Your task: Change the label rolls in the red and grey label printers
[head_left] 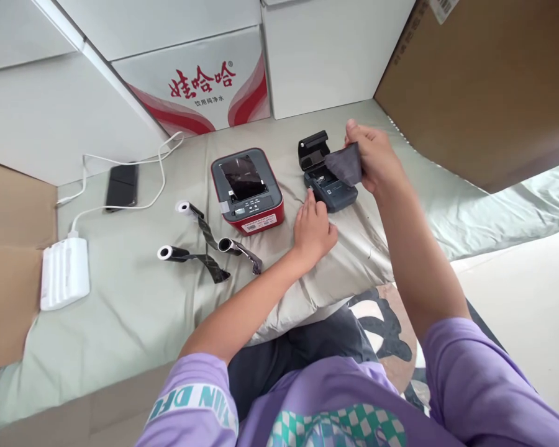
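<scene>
My right hand (372, 155) pinches a thin dark grey piece (345, 162), cloth or film, which hangs over the right part of a small dark portable printer (338, 198). The printer's black lid (313, 149) stands raised, and its inside shows partly behind the dark piece. With fingers stretched out, my left hand (314, 230) rests on the bed cover, fingertips at the printer's front left edge. To the left stands a larger red and grey label printer (248, 192) with a dark window on top.
Three small rolls with dark film trailing from them, one a black-cored roll (230, 246), lie on the pale green cover (121, 273). Further left are a phone (122, 185), a white cable (161, 171) and a white power strip (65, 273). White cartons (317, 56) and a brown carton (484, 93) wall the back and right.
</scene>
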A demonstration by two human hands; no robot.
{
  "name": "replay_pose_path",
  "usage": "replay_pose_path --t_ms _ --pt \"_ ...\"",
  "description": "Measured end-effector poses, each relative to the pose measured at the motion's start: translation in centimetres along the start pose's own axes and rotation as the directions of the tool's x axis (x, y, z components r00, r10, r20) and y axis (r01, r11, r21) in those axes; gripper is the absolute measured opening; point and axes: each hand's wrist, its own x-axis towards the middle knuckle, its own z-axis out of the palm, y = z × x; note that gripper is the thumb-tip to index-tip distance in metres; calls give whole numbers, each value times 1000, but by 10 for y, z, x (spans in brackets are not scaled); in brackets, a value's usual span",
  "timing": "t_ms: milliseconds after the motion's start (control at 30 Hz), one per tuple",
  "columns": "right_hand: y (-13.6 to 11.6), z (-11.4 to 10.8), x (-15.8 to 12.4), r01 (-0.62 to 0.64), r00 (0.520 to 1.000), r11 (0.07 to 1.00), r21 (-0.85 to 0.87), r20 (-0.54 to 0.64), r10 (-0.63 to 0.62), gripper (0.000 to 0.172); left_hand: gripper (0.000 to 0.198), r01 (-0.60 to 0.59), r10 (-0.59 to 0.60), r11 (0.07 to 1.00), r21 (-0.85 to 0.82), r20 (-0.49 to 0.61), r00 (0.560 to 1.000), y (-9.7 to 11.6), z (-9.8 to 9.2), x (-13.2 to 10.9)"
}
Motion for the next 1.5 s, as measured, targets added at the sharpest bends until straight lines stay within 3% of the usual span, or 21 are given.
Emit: replay_pose_path --t_ms 133,300,467,600,833,967,1100,1200,1300,1400,1500 --pt "7 0 -7 56 996 998 -28 -64 -58 67 27 -4 1 1000 -27 -87 996 0 -4 2" --pt "10 15 -37 -52 999 997 50 3 52 63 63 -171 148 982 -81 -233 961 -7 -20 15" --pt "11 28 -66 -226 967 963 147 151 203 65 65 -341 327 938 -71 -154 932 -14 -38 25" --pt "16 20 -72 -247 947 961 125 241 212 66 57 -325 316 943 -75 -113 942 -11 -47 26" --pt "31 -11 -81 -57 971 989 137 236 24 35 52 -241 225 969 -58 -201 953 -8 -54 26" --pt "36 -17 -83 78 963 997 28 257 -82 32 53 -230 209 971 -68 -232 950 -7 -50 24" --pt "33 -22 -67 238 938 958 -159 295 -184 39 63 -177 145 978 -113 -245 959 -5 -42 21" --pt "24 -30 -45 333 922 852 -405 329 -204 39 67 -170 139 974 -147 -201 970 -3 -35 19" --pt "17 -35 -18 456 880 641 -617 419 -223 38 60 -199 179 969 -145 -143 973 -4 -27 17" --pt "16 -33 9 553 824 446 -704 541 -167 41 45 -210 200 972 -101 -105 974 -7 -19 15" --pt "20 -26 32 574 810 298 -763 583 -69 43 26 -226 217 972 -63 -127 968 -12 -15 15"
